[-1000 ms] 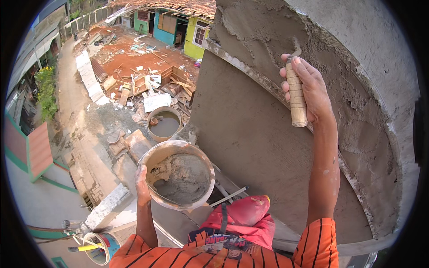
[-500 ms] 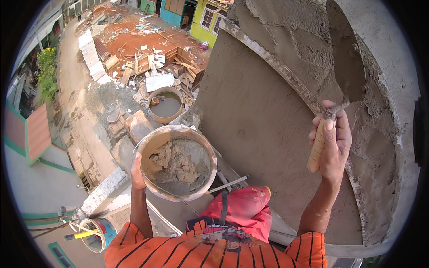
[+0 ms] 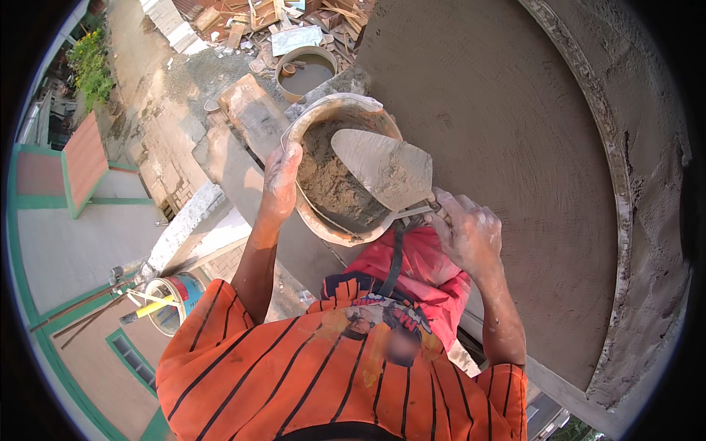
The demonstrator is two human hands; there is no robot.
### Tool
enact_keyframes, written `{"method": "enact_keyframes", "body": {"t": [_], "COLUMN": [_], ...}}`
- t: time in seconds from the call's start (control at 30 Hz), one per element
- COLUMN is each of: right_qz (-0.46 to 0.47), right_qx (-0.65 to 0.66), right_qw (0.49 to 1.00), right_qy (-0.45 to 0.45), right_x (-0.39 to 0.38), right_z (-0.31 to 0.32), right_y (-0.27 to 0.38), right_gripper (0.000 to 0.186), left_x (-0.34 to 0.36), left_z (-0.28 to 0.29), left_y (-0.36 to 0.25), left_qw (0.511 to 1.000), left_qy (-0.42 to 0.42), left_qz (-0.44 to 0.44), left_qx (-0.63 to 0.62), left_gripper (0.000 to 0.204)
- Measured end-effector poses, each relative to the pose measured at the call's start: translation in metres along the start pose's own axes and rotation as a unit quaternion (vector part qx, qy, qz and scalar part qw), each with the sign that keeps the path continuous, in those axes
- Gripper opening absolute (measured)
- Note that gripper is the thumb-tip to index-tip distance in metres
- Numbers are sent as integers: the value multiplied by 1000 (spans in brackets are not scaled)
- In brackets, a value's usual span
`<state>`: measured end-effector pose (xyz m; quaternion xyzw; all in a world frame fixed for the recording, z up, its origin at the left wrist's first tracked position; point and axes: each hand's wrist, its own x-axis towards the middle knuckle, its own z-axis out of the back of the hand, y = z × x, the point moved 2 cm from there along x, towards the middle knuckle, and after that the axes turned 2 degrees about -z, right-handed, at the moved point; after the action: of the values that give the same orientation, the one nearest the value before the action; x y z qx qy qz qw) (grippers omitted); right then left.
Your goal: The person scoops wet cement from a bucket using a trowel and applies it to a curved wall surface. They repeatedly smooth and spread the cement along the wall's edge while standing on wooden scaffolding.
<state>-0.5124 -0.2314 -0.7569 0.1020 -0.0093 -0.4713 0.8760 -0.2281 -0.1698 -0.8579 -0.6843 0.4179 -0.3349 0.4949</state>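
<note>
My left hand (image 3: 282, 180) grips the left rim of a round bucket (image 3: 379, 117), which holds wet grey mortar (image 3: 323, 175). Closed around the handle of a pointed trowel (image 3: 386, 167) is my right hand (image 3: 468, 234), at the bucket's lower right. The trowel's mortar-smeared blade lies over the bucket's opening, its tip toward the upper left. Most of the handle is hidden by my fingers. To the right spreads a wall of damp grey plaster (image 3: 500, 140), crossed by a pale raised strip (image 3: 621, 184) that looks bent.
Far below stands a round tub (image 3: 300, 94) of murky water, with broken wood and rubble (image 3: 323, 22) behind it. At lower left hangs a paint pail (image 3: 184, 290) with a yellow-handled tool. A rough white concrete ledge (image 3: 187, 220) juts out nearby.
My right hand has brought the trowel down and left from the plastered wall to over the bucket. The bucket has shifted up and right in view and tilted; the view has turned lower.
</note>
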Motion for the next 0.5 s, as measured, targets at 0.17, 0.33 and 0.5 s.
{"method": "enact_keyframes", "body": {"t": [0.17,0.33,0.5], "right_qz": [23,44,-7], "right_qx": [-117,25,156], "right_qw": [992,998,987], "right_qy": [-50,-21,31], "right_x": [25,42,16], "right_z": [-8,-66,-87], "right_y": [-23,-1,-1], "right_gripper": [33,32,39], "left_x": [4,5,3], "left_z": [-44,-61,-50], "left_y": [-14,-10,-5], "left_qw": [995,974,981], "left_qy": [78,112,78], "left_qz": [-67,-171,-160], "left_qx": [0,98,73], "left_gripper": [50,49,49]}}
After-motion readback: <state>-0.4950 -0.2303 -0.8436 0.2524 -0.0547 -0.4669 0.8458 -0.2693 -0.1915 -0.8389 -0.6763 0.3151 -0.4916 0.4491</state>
